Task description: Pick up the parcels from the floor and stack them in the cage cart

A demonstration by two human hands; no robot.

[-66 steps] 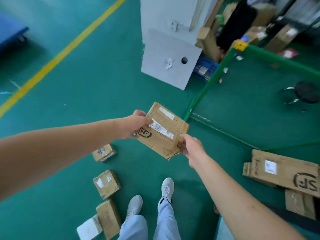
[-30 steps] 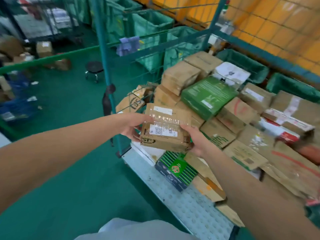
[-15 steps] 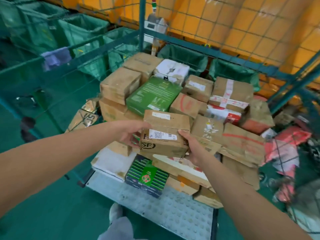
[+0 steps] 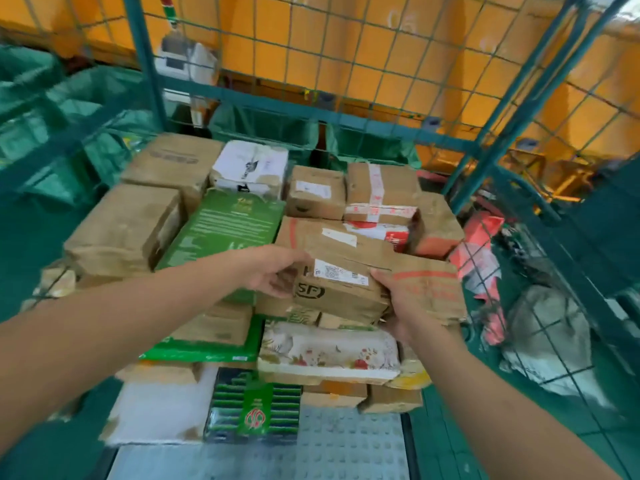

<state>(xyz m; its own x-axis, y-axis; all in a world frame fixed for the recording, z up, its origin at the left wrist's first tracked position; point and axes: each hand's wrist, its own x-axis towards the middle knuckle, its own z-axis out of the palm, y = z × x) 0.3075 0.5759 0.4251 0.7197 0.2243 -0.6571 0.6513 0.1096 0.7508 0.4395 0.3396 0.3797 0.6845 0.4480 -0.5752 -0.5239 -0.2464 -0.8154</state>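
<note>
I see the green wire cage cart (image 4: 491, 109) walling the far and right sides, its bed heaped with parcels: brown cartons, a green flat box (image 4: 225, 223) left, a floral box (image 4: 329, 351) near. Over the heap's near middle, my left hand (image 4: 273, 271) and right hand (image 4: 405, 299) each close their grip on the SF parcel's (image 4: 341, 289) ends.

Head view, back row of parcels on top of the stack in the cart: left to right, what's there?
Plain brown carton → white box with black print → small brown box with a white label → brown box crossed with red-and-white tape.
</note>
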